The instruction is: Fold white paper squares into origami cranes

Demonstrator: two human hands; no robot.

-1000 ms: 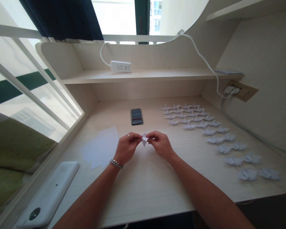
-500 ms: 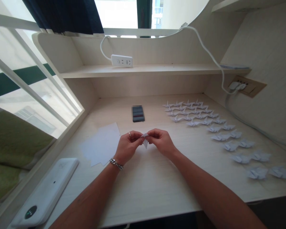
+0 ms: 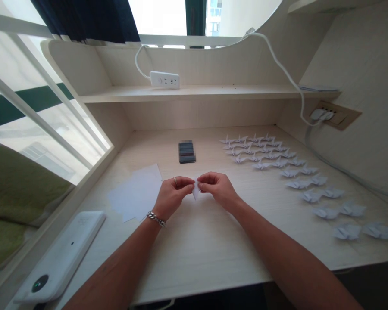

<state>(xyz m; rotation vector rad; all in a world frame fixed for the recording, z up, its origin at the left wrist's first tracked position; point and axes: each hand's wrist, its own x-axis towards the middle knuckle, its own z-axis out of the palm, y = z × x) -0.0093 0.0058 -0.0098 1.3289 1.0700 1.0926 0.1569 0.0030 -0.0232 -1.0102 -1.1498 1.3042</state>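
Between my hands, above the middle of the desk, is a small piece of folded white paper (image 3: 195, 192) with its point toward me. My left hand (image 3: 177, 189), with a ring and a chain bracelet, pinches its left edge between thumb and fingers. On the opposite edge, my right hand (image 3: 217, 186) pinches it the same way. White paper sheets (image 3: 137, 191) lie loosely overlapped left of my left hand. Rows of folded paper cranes (image 3: 271, 156) stand on the right of the desk. A dark phone-sized object (image 3: 186, 152), blurred out, lies beyond my hands.
A long white device (image 3: 64, 254) with a dark round spot lies at the left front. On the shelf (image 3: 210, 93) at the back sits a power strip (image 3: 164, 80). Its white cable (image 3: 278, 60) hangs down to the wall socket (image 3: 335, 115) at right.
The folded paper now looks narrower, its side flaps no longer spread out between my fingertips. Both hands keep nearly the same place, and the whole view has shifted slightly.
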